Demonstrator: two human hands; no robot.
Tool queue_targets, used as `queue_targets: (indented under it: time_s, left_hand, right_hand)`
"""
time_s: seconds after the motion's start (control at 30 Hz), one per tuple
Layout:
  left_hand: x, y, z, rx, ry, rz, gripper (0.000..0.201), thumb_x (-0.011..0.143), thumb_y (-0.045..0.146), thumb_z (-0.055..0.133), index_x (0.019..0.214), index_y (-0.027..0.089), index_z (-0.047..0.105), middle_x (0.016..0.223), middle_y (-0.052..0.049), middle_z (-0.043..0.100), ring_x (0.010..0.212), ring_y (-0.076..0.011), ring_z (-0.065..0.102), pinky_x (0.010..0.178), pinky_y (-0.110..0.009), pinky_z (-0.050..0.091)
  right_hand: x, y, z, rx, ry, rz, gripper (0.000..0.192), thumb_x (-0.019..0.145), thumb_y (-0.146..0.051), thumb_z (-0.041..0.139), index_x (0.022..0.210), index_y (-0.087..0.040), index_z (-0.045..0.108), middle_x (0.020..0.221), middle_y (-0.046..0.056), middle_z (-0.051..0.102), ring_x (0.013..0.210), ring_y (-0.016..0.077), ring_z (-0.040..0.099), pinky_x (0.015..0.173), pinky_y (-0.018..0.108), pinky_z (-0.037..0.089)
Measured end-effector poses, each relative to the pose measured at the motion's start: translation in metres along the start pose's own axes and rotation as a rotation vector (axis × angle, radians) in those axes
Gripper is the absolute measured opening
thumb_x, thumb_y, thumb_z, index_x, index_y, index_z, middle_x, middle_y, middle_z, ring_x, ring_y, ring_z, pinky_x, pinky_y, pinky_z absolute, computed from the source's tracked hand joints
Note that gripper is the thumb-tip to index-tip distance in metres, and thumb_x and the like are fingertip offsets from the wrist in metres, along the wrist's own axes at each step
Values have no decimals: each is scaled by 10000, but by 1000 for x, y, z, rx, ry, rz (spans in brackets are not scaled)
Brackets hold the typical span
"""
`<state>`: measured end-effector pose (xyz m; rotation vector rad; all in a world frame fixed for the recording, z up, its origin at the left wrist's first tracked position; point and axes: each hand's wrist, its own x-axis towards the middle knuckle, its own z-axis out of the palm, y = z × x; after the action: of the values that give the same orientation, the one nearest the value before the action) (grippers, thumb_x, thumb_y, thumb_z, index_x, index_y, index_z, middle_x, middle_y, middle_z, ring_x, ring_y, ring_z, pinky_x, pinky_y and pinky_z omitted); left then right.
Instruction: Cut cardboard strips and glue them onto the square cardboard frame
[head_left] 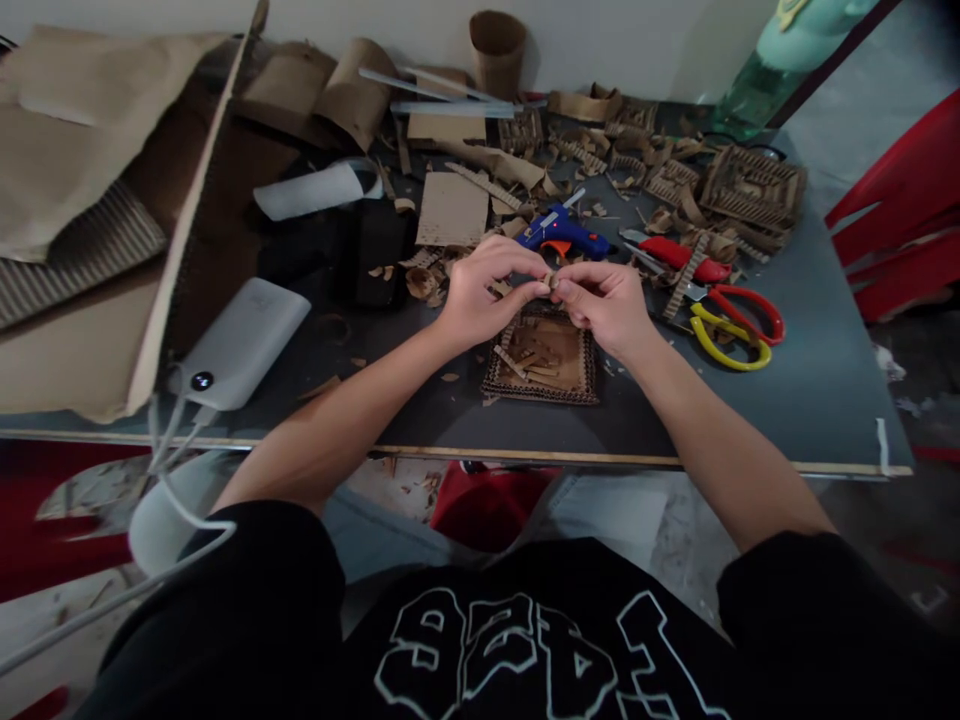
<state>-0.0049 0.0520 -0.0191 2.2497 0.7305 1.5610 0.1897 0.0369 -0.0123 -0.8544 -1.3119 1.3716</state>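
Between the fingertips of both hands is a small piece of cardboard, pinched from either side. My left hand grips it with thumb and forefinger, and my right hand holds its other end the same way. Just below them lies a square tray of corrugated cardboard with stacked strip walls. Loose cardboard strips rest inside it. Behind the hands a blue glue gun lies on its side, with a red light showing. The fingers partly cover the small piece.
Right of the hands lie scissors with red and yellow handles and a red-handled cutter. Cardboard scraps litter the back, near a woven cardboard piece and a green bottle. At left are a white power bank with cables and cardboard sheets.
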Motion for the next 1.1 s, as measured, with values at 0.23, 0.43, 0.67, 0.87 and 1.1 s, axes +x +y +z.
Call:
queue_targets:
  time_s: [0.23,0.43,0.67,0.87,1.1]
  left_hand:
    - [-1,3,2,-17,29,10,227,932,480,696,930,256,734,940,-21,805,928,-173,756,886,-387,601]
    - [-2,-3,3,-10,36,35,204,926,447,714,932,244,734,938,-20,805,919,-165,755,877,-367,587]
    - [-2,-3,4,-22,32,39,230,939,467,692,929,240,730,924,-21,801,921,-158,748,867,-355,570]
    - [-3,-4,3,17,27,18,269,937,504,681,923,240,732,932,-26,805,921,-161,742,871,-357,572]
    - [-2,-8,3,78,36,-46,337,941,561,649,891,239,730,932,-35,808,912,-169,738,873,-376,580]
  right_hand:
    - [1,-2,0,11,-8,-10,355,631,-495,943,801,-205,829,607,-25,702,382,10,427,353,165,295]
    - [2,-5,0,6,0,0,378,601,-506,955,783,-201,824,593,-29,692,381,11,428,344,166,278]
    - [3,-7,-3,23,18,-15,363,636,-502,944,826,-219,820,611,-38,693,388,8,423,359,169,278]
    - [4,-10,-9,27,-16,-66,400,714,-540,894,977,-254,800,702,-43,695,420,17,414,366,188,285]
    - [7,-15,-12,-52,17,-57,469,691,-590,870,987,-257,724,682,-64,645,393,30,351,354,226,271]
